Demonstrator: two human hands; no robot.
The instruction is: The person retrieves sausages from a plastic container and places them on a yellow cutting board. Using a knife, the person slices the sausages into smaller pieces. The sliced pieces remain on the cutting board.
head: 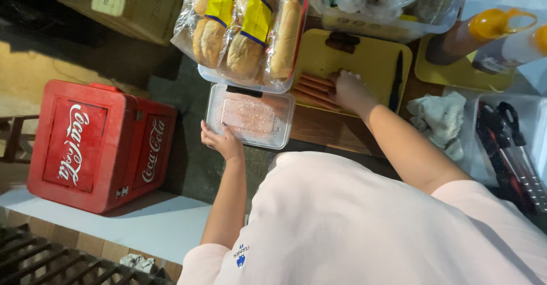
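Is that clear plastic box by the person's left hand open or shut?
Shut. The clear plastic box has its flat lid on, a dark latch at its far edge; the left hand rests on its near corner.

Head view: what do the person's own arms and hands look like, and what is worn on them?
Both forearms are bare. The left hand and the right hand wear no gloves, and no rings, watch or bracelets are visible. The pale pink short-sleeved shirt covers only the upper arms, with a small blue printed emblem low on its left side.
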